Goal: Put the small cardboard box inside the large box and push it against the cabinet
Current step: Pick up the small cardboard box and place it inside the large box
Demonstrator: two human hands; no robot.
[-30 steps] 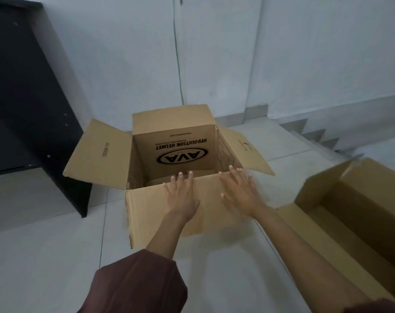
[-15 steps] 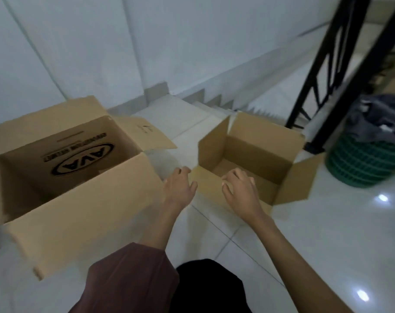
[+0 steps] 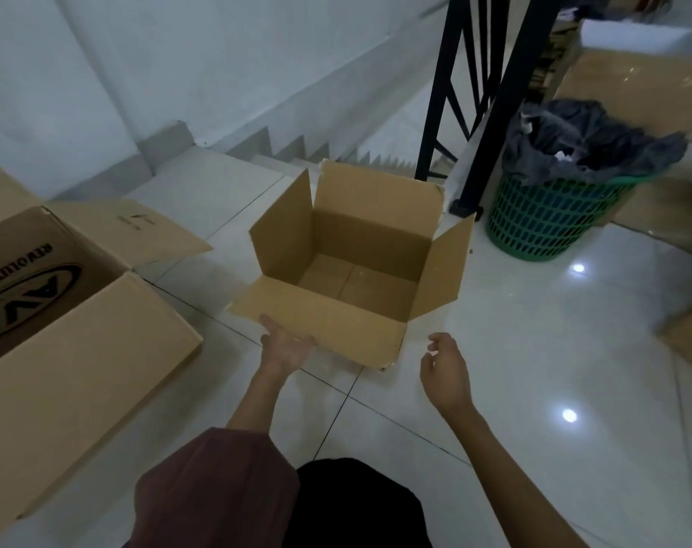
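The small cardboard box [image 3: 348,270] sits on the white tile floor [image 3: 534,369], right in front of the person. Its top is open, all four flaps stick out, and nothing is inside. The left hand [image 3: 285,346] is at the near flap, palm up and fingers spread, touching the flap's edge or just under it; it grips nothing. The right hand [image 3: 445,373] hangs in the air near the box's right corner, fingers loosely curled and apart, holding nothing and not touching the box. A dark red sleeve [image 3: 217,488] covers the left arm.

The large box [image 3: 79,350] stands to the left, also open, with black letters printed inside. Behind the small box, stairs [image 3: 308,152] go down beside a black railing [image 3: 486,92]. A green basket [image 3: 553,219] with a dark bag in it stands on the right.
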